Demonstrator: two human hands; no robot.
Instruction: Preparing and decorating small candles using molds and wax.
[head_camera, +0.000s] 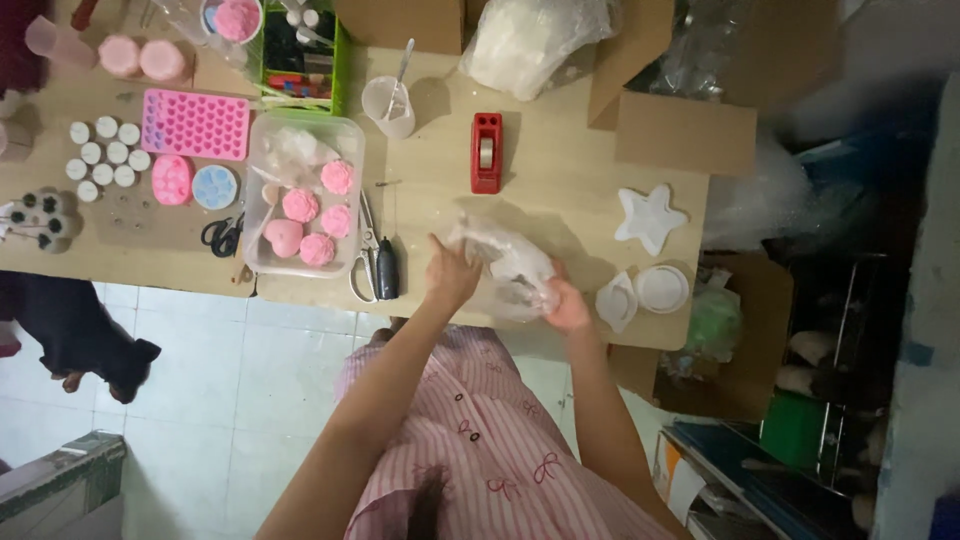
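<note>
A clear plastic bag (505, 265) holding something pale lies at the counter (560, 190) edge, pinched in the grip of both the left hand (450, 275) and right hand (568, 305), seemingly mid-wrapping, while pink moulded pieces (312, 215) wait unbagged in the tray (350, 135)

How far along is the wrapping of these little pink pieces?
Looks early, I'd judge. In hand: the left hand and right hand both grip one clear plastic bag with something pale inside. Left: five pink pieces still lie unwrapped in the clear tub. The red tape dispenser and scissors sit untouched. I see no finished packets on the table.
</note>
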